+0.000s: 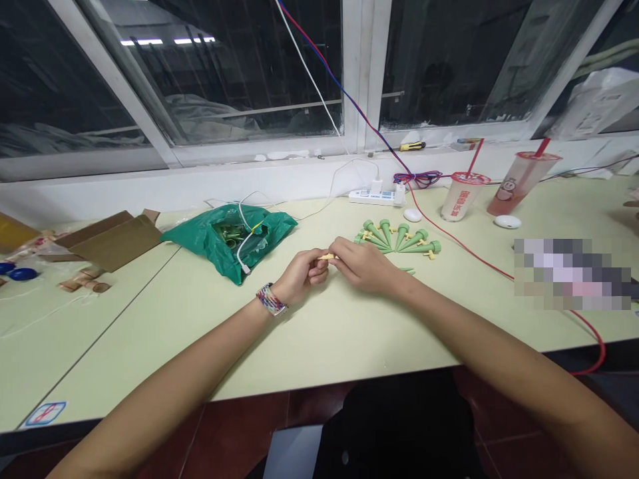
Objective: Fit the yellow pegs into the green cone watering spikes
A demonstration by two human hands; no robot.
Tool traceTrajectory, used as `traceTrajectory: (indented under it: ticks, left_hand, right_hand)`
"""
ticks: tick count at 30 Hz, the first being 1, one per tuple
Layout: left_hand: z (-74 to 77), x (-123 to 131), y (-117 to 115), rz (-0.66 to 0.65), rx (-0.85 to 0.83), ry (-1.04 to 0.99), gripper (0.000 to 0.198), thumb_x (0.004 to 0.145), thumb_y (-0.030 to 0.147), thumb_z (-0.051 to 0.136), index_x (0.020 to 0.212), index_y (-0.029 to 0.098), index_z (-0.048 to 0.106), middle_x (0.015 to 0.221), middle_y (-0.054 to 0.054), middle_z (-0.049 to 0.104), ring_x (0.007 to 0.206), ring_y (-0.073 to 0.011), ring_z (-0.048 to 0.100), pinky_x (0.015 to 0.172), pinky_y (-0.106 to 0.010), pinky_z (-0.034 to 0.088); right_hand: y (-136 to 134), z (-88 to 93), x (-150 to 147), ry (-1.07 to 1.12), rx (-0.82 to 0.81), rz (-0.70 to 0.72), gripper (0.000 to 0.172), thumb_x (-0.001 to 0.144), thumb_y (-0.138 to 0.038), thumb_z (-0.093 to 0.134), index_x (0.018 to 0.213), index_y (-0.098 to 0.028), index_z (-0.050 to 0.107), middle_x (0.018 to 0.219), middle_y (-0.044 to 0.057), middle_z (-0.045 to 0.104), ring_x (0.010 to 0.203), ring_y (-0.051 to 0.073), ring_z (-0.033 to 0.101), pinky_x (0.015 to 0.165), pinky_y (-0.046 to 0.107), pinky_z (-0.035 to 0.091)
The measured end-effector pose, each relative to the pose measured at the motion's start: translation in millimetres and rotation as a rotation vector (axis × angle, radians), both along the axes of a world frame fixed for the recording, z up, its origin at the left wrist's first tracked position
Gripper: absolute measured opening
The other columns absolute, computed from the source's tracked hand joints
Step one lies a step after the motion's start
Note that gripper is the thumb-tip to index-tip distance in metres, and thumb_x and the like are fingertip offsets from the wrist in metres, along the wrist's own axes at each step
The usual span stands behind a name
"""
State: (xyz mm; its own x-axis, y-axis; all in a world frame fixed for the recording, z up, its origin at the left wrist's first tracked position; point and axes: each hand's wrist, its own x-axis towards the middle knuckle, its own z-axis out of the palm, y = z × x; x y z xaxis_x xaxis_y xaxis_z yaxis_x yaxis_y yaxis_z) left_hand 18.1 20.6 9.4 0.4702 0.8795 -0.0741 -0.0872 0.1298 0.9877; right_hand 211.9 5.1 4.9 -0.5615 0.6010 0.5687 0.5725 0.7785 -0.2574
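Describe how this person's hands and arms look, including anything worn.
The left hand and right hand are without gloves, and no sleeve shows on the left arm or right arm. A patterned, multicoloured band with a small silvery piece is worn at the left wrist; nothing shows at the right.

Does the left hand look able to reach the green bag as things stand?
Probably yes: the left hand is close to the green bag and nothing visible stands between them, though it is occupied with a small yellow piece.
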Motion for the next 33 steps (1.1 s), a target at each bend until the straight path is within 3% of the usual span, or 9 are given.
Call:
traceTrajectory:
  ticks: [5, 9, 13, 20, 24, 33]
  left_hand:
    - [-1.9, -2, -2, 0.169, 0.372, 0.108, 0.037, 0.096, 0.052, 0.062, 0.079, 0.02, 0.054, 0.062, 0.004, 0.046, 0.049, -0.009, 0.041, 0.047, -0.023, 0.034]
    - [-1.2, -5, -5, 0.207, 0.696, 0.189, 0.03, 0.093, 0.043, 0.071, 0.112, 0.021, 0.062, 0.099, -0.002, 0.064, 0.063, -0.009, 0.057, 0.059, -0.024, 0.048]
    - [-2.0, -7, -3, 0.193, 0.846, 0.274, 0.024, 0.096, 0.038, 0.069, 0.112, 0.02, 0.068, 0.111, -0.007, 0.067, 0.069, -0.0101, 0.061, 0.065, -0.025, 0.051]
    - [-1.9, -6, -4, 0.207, 0.821, 0.302, 0.029, 0.095, 0.043, 0.071, 0.113, 0.02, 0.07, 0.109, -0.008, 0.07, 0.068, -0.0112, 0.066, 0.064, -0.025, 0.051]
    - [1.5, -6, -4, 0.223, 0.745, 0.274, 0.033, 0.098, 0.05, 0.066, 0.095, 0.017, 0.069, 0.087, -0.005, 0.07, 0.062, -0.011, 0.065, 0.061, -0.024, 0.049]
    - [-1.5, -4, 6, 0.2, 0.537, 0.15, 0.044, 0.093, 0.057, 0.069, 0.077, 0.017, 0.063, 0.065, 0.0, 0.062, 0.054, -0.0107, 0.056, 0.053, -0.023, 0.047]
  right_hand:
    - [2, -0.9, -1, 0.155, -0.117, -0.003, 0.018, 0.109, -0.032, 0.042, 0.098, -0.022, 0.052, 0.091, 0.004, 0.062, 0.076, 0.018, 0.053, 0.069, 0.03, 0.036]
    - [5, 2.4, -1, 0.321, -0.264, 0.004, 0.022, 0.108, -0.035, 0.044, 0.092, -0.022, 0.051, 0.078, -0.001, 0.058, 0.069, 0.016, 0.051, 0.067, 0.029, 0.035]
    - [5, 6.3, -1, 0.402, -0.351, 0.014, 0.025, 0.106, -0.037, 0.046, 0.088, -0.022, 0.052, 0.071, -0.003, 0.056, 0.068, 0.016, 0.051, 0.068, 0.029, 0.035]
    - [5, 7.3, 0, 0.415, -0.394, 0.016, 0.029, 0.107, -0.039, 0.044, 0.085, -0.022, 0.053, 0.065, -0.004, 0.054, 0.067, 0.017, 0.051, 0.069, 0.03, 0.037]
    - [6, 4.5, 0, 0.369, -0.351, 0.029, 0.025, 0.107, -0.038, 0.046, 0.091, -0.022, 0.055, 0.07, -0.003, 0.056, 0.067, 0.016, 0.05, 0.068, 0.029, 0.036]
    - [3, -0.7, 0, 0.246, -0.03, 0.019, 0.006, 0.101, -0.021, 0.051, 0.104, -0.02, 0.057, 0.095, 0.005, 0.064, 0.07, 0.016, 0.054, 0.066, 0.029, 0.039]
